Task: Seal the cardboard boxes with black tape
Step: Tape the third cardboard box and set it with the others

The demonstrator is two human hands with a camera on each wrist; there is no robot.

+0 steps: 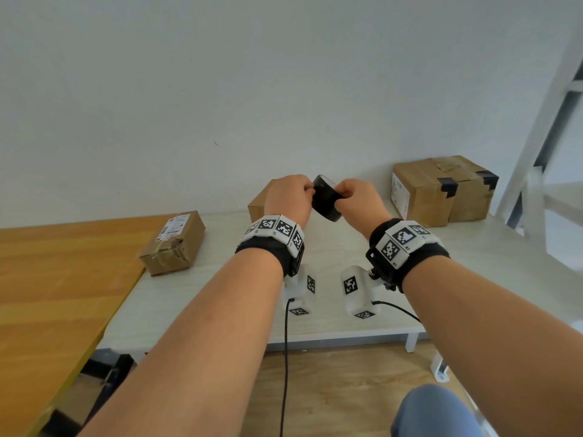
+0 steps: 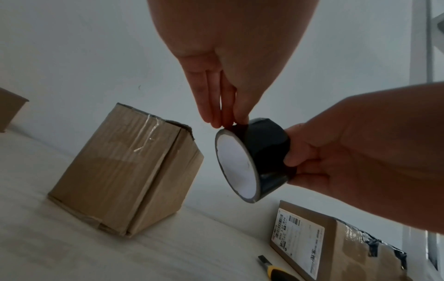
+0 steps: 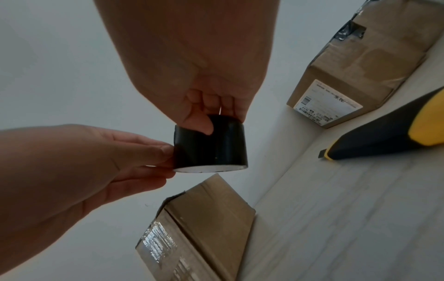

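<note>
Both hands hold a black tape roll [image 1: 326,201] up over the white table [image 1: 220,298]. My right hand [image 1: 342,197] grips the roll's outer band [image 3: 211,150], thumb in front and fingers behind. My left hand [image 1: 310,193] pinches the rim of the roll [image 2: 259,152] with its fingertips [image 2: 217,121]; the roll's white core faces the left wrist view. Below the hands stands a brown cardboard box [image 2: 127,171] with clear tape and a raised flap. A larger box [image 1: 441,190] with black tape strips sits at the back right. A small labelled box [image 1: 173,242] lies at the left.
A yellow and black utility knife [image 3: 384,136] lies on the table near the larger box [image 3: 360,76]. An orange wooden table [image 1: 47,294] adjoins on the left. A white metal frame [image 1: 536,137] rises at the right. Cables hang from both wrist units.
</note>
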